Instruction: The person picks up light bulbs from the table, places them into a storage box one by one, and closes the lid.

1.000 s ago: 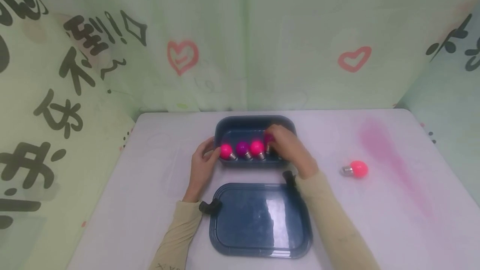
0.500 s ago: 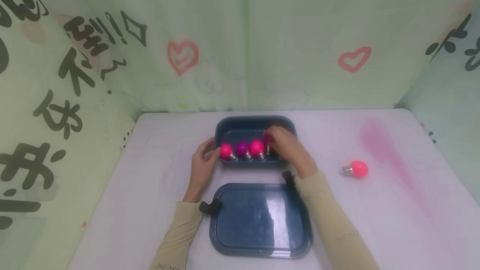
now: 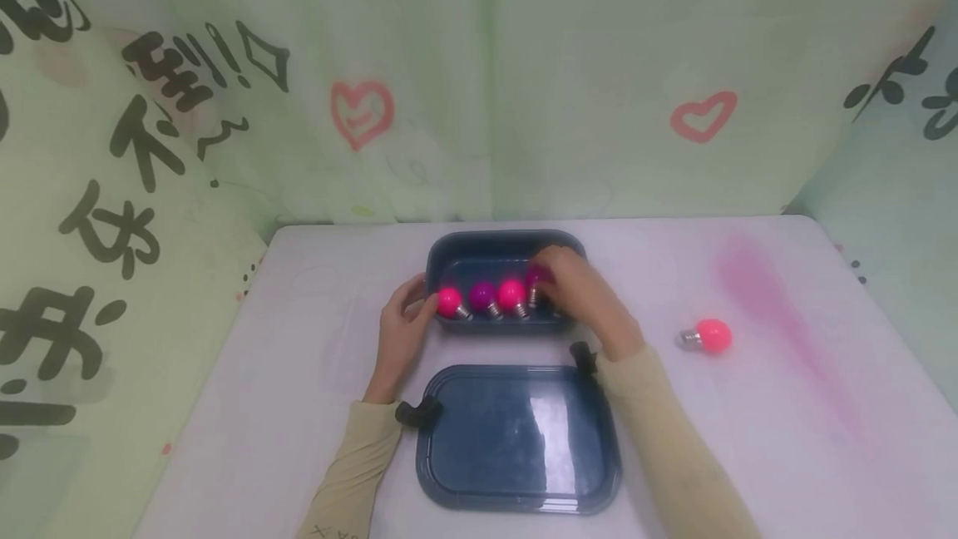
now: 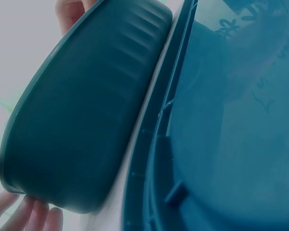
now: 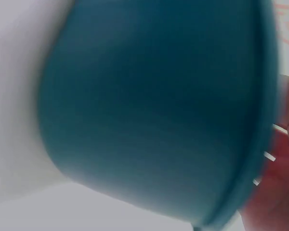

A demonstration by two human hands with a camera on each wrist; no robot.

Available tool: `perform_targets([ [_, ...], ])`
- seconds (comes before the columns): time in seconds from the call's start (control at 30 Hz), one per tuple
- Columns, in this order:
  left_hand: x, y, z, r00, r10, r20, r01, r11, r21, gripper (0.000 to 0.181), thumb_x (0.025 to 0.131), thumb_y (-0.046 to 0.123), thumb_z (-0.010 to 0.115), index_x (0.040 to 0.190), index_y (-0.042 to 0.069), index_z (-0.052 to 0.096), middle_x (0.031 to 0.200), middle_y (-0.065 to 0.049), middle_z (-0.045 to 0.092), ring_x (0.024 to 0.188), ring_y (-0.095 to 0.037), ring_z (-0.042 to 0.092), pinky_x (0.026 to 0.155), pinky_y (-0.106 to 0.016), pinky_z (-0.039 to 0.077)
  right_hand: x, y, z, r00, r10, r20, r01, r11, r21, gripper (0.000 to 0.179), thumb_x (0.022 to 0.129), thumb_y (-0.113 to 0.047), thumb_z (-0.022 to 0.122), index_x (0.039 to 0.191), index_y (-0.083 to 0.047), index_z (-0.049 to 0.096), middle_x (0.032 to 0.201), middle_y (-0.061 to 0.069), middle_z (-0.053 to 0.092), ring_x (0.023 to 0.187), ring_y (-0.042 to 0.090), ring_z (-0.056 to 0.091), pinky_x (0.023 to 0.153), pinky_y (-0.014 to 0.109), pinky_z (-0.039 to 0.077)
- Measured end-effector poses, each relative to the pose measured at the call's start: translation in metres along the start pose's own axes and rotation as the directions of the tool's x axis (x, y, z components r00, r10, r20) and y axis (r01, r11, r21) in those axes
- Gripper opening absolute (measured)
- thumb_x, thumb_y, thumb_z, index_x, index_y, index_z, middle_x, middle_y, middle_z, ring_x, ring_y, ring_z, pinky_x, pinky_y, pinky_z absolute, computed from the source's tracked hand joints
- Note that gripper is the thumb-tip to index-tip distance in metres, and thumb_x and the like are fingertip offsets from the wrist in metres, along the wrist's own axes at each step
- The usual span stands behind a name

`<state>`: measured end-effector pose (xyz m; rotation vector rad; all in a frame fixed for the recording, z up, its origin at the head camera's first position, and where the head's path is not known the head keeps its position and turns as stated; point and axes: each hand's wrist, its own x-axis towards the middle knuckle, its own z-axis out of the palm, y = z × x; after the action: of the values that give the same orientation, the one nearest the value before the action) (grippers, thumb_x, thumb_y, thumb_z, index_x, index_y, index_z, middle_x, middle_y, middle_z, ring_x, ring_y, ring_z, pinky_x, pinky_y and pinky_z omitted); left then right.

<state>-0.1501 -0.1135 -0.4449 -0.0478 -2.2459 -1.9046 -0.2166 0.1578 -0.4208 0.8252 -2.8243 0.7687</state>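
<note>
A dark blue box [image 3: 501, 326] stands near the far table edge, and my left hand [image 3: 402, 331] grips its left end. In the left wrist view, fingertips [image 4: 31, 214] lie along the end of the box. My right hand [image 3: 584, 294] reaches in over the right side and pinches a purple light bulb [image 3: 535, 277], partly hidden by the fingers. Left of it, in a row along the near wall, lie a pink bulb [image 3: 512, 294], a purple bulb [image 3: 482, 296] and another pink bulb [image 3: 449, 301]. The right wrist view is mostly filled by the box's outer wall [image 5: 149, 106].
A dark blue lid [image 3: 494, 439] lies flat on the table in front of the box, between my forearms. One more pink bulb [image 3: 713, 336] lies on the table to the right. Behind the table hangs a pale green curtain [image 3: 524, 106] with painted hearts.
My right wrist and forearm have shifted slightly to the right, with the fingers still at the purple bulb. The left hand keeps its place on the box. The head view has moved slightly.
</note>
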Motion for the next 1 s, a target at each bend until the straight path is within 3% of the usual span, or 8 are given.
perform_targets([
  [0.27,0.000,-0.001,-0.003,1.000,0.001,0.003,-0.001,1.000,0.001,0.047,0.094,0.005,0.067,0.136,-0.010,0.052,0.135,-0.029,0.056,0.124,-0.041,0.056,0.105,-0.052,0.047,-0.015,0.001,-0.015,0.999,0.020,-0.042,-0.021,1.000,-0.023,0.033,0.084,0.002,0.073,0.115,0.006,0.064,0.113,0.022,0.065,0.111,0.037,0.060,0.099,0.049,0.051],
  [0.53,0.000,-0.002,-0.004,1.000,0.013,0.005,-0.013,1.000,-0.001,0.047,0.094,0.005,0.067,0.136,-0.011,0.052,0.134,-0.030,0.056,0.123,-0.042,0.056,0.105,-0.054,0.047,-0.025,0.004,-0.027,0.994,0.111,-0.005,-0.111,0.994,-0.014,0.035,0.086,-0.004,0.074,0.119,0.003,0.063,0.115,0.020,0.066,0.113,0.036,0.059,0.101,0.051,0.049],
  [0.83,0.001,-0.003,-0.002,1.000,0.015,0.002,-0.015,1.000,0.007,0.047,0.094,0.005,0.067,0.136,-0.010,0.052,0.134,-0.029,0.057,0.122,-0.041,0.057,0.105,-0.054,0.047,-0.047,0.012,-0.038,0.993,0.107,-0.052,-0.110,0.992,-0.054,0.039,0.087,-0.002,0.071,0.124,0.007,0.059,0.125,0.026,0.060,0.123,0.041,0.053,0.106,0.055,0.044],
  [1.0,0.001,-0.003,-0.001,1.000,0.010,0.002,-0.010,1.000,0.001,0.047,0.094,0.005,0.067,0.136,-0.009,0.053,0.133,-0.028,0.058,0.122,-0.040,0.057,0.104,-0.052,0.048,-0.058,0.021,-0.040,0.992,0.094,-0.087,-0.102,0.991,-0.082,0.039,0.086,-0.002,0.073,0.121,0.005,0.061,0.122,0.025,0.061,0.120,0.040,0.055,0.104,0.055,0.046],
])
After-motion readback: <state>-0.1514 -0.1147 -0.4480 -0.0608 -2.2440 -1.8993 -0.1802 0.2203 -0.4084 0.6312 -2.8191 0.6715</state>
